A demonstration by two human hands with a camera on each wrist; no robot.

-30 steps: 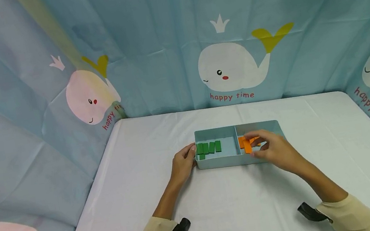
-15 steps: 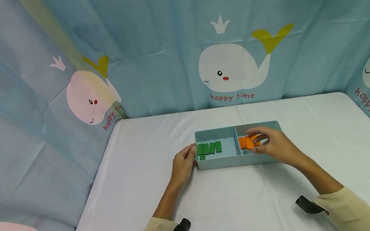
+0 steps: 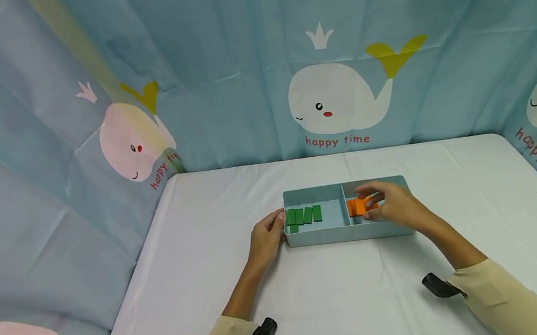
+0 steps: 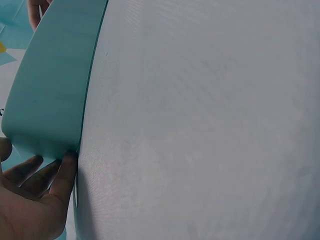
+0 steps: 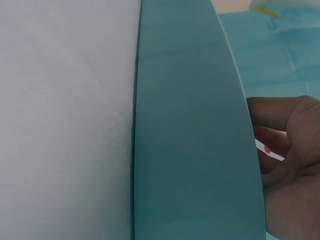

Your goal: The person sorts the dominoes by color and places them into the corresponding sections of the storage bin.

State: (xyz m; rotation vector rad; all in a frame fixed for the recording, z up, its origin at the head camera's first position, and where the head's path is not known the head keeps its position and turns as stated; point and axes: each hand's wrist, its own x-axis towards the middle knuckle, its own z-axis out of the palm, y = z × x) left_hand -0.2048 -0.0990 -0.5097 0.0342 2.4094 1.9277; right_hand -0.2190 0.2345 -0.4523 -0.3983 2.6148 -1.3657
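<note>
A blue-green divided box [image 3: 321,236] lies lengthwise on the table. My left hand [image 3: 265,239] holds its left end, thumb at the rim and fingertips against the outer end wall, as the left wrist view shows. Several green tiles [image 3: 308,215] lie in the left compartment, most of them in a row. Over the right compartment, my right hand [image 3: 393,205] reaches in and pinches an orange tile [image 3: 361,206] between thumb and fingers, down among other orange tiles [image 3: 351,208]. That hand partly covers these. In the right wrist view, the box wall [image 5: 195,130] hides the fingertips.
A white cloth [image 3: 341,296] covers the table. A divider [image 3: 345,205] separates the box's two compartments. Behind the table hangs a blue curtain [image 3: 239,113] printed with whales. Each wrist wears a black camera mount.
My right hand has lowered the orange tile into the right compartment beside the other orange ones, then shifted it slightly left. The left hand stays on the box's end.
</note>
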